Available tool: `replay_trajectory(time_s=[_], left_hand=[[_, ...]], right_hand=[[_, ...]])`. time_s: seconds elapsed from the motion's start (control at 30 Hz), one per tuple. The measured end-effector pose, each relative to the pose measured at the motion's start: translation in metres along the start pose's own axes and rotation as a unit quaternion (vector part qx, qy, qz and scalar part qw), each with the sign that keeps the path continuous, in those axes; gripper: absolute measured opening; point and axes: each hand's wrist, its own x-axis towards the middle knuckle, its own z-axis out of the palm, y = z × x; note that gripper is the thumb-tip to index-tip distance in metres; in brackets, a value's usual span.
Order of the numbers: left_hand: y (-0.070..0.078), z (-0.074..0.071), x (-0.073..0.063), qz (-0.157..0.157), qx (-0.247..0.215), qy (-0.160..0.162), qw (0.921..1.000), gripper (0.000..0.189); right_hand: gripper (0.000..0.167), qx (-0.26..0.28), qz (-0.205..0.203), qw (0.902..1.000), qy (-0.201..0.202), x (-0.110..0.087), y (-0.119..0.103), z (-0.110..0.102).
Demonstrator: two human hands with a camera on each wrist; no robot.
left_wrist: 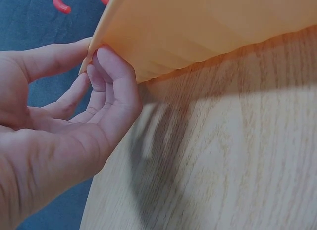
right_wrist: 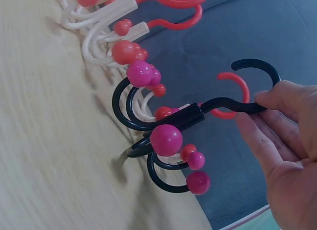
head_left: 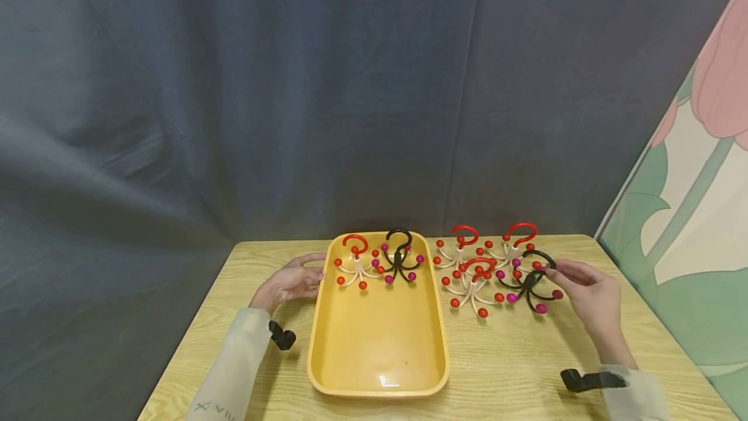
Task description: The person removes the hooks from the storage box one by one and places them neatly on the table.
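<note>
Thumb and fingers of my left hand (head_left: pixel 292 283) pinch the left rim of a yellow plastic tray (head_left: pixel 376 349); the left wrist view shows the fingertips curled at the tray's edge. On the right, my right hand (head_left: pixel 593 294) holds a black hanger (right_wrist: pixel 185 118) by its hook, between thumb and fingers. This hanger has several curved arms tipped with magenta balls, pointing down close over the table. Inside the tray's far end stand a white hanger with a red hook (head_left: pixel 358 269) and another black hanger (head_left: pixel 399 258).
Right of the tray, three white hangers with red hooks and red balls cluster together: one in front (head_left: pixel 472 291), one at the back left (head_left: pixel 459 255), one at the back right (head_left: pixel 510 255). A dark curtain (head_left: pixel 350 96) hangs behind the wooden table (head_left: pixel 497 369).
</note>
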Motion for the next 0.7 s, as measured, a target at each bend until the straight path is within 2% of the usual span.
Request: replay_trajectory(time_s=[0.3, 0.7], left_hand=[[0.0, 0.0, 0.001, -0.006, -0.006, 0.004, 1.0, 0.065], [-0.002, -0.001, 0.0, 0.001, -0.002, 0.001, 1.0, 0.066]], right_hand=[[0.029, -0.011, -0.012, 0.9999, -0.001, -0.003, 0.003, 0.002], [0.036, -0.025, -0.018, 0.9991, -0.027, 0.007, 0.004, -0.004]])
